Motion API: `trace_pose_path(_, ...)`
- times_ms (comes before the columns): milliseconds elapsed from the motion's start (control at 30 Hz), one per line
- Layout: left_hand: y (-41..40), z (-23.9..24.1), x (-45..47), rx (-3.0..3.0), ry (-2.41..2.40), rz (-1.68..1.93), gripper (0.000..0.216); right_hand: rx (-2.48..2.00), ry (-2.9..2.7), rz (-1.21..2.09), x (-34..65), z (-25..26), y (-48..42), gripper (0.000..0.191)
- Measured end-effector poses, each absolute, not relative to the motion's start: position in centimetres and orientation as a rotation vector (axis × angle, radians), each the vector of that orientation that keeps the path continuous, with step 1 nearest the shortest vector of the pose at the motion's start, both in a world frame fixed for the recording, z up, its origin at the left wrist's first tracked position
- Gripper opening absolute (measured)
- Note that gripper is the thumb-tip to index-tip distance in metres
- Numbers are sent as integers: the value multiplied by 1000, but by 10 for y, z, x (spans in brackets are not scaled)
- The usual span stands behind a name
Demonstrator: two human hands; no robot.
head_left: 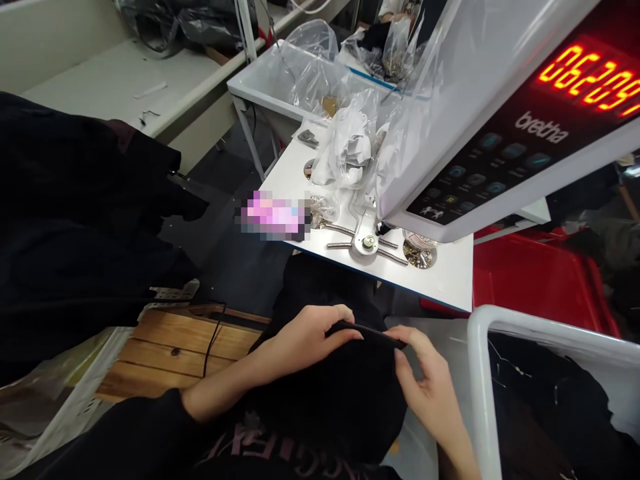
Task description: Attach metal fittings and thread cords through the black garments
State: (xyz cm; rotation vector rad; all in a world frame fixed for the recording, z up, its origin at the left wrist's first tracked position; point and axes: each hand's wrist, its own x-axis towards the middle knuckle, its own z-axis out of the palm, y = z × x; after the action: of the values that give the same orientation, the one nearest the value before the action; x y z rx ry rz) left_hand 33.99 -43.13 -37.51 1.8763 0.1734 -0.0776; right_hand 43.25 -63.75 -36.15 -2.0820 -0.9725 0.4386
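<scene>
Because black garment (320,407) is bunched across lap, just below white machine table (440,283), folded hem (367,331) is pinched between fingers and thumbs of left hand (305,340) and right hand (425,380), edge seemingly held taut between them.
</scene>
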Motion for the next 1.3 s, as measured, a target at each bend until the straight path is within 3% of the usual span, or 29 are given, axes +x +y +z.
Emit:
trace_pose_path(300,-403,-409,361,1421,-482,-235,26,-1459,-1353,457,412,-363,-604,23)
trace_pose_path(433,-405,-408,369,1298,-607,-400,38,-1262,-1406,516,410,-353,-590,22)
trace_pose_path(633,-410,-403,365,1343,-351,-284,46,-1508,-1254,356,427,-353,-601,25)
trace_pose_path(867,-430,-409,371,1341,-602,-384,42,-1305,-1410,478,422,-357,-601,21)
trace_pose_path(1000,-438,-413,366,1570,-428,-92,33,-1698,-1507,349,433,-340,-611,20)
trace_pose_path(1133,-446,-410,358,1798,-270,17,23,-2114,-1591,559,442,-322,-621,15)
trace_pose_path(1300,-452,-407,351,1897,-252,65,28,-2138,-1729,602,445,-324,-627,8)
